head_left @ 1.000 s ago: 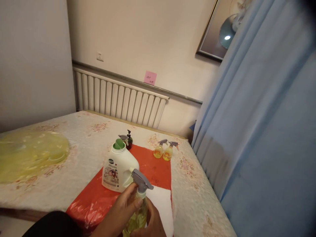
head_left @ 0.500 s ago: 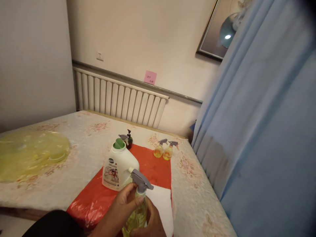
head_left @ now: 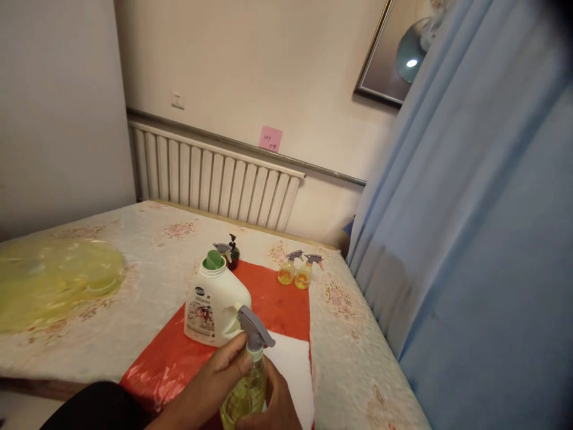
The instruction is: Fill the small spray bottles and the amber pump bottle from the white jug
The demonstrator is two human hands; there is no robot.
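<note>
A crumpled yellow plastic sheet (head_left: 54,280) lies far left on the floral table (head_left: 147,245). A white detergent jug with green cap (head_left: 215,301) stands on red plastic (head_left: 277,304). The left hand (head_left: 215,382) grips the neck of a clear spray bottle of yellow liquid (head_left: 246,382), upright at the table's near edge; the right hand (head_left: 277,403) wraps its body.

four spray bottles (head_left: 245,382), one white jug (head_left: 215,306).

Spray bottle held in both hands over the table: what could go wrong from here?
The spray bottle holds yellow liquid and its grey nozzle points right; a squeeze by the left hand or right hand might wet the blue curtain. An elbow could also knock the white jug close behind.
</note>
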